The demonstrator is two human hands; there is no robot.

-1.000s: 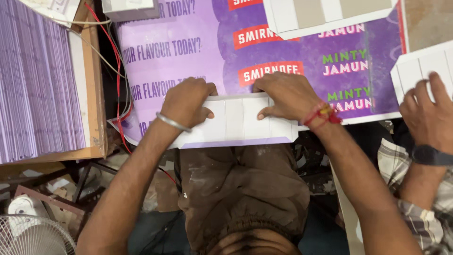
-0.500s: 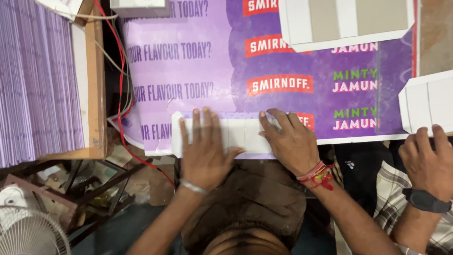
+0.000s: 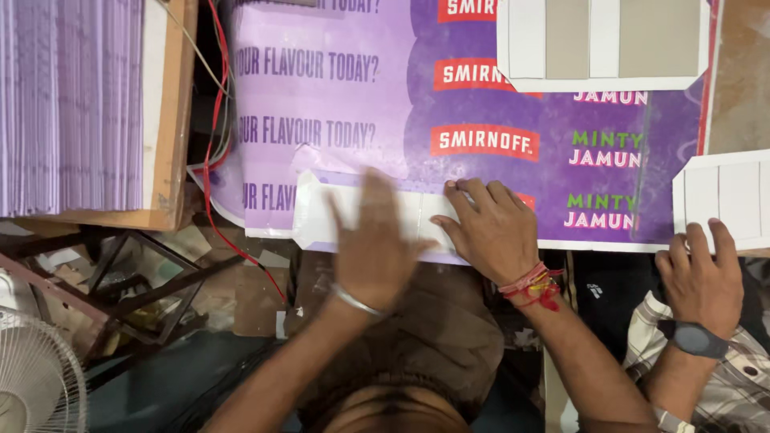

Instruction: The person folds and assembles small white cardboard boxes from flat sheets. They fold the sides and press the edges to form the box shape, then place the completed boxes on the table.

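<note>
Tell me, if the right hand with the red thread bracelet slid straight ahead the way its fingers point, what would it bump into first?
The right hand lies flat on the folded white card, fingers aimed up and left. Going on, it would most likely slide over the card's top edge onto the purple printed sheet; nothing taller seems in the way.

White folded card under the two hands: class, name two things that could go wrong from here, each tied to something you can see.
1. The white folded card lies at the table's near edge; the blurred left hand might push it off.
2. The right hand pins only one end, so the card could skew.
3. The red cable beside the purple printed sheet might snag.
</note>
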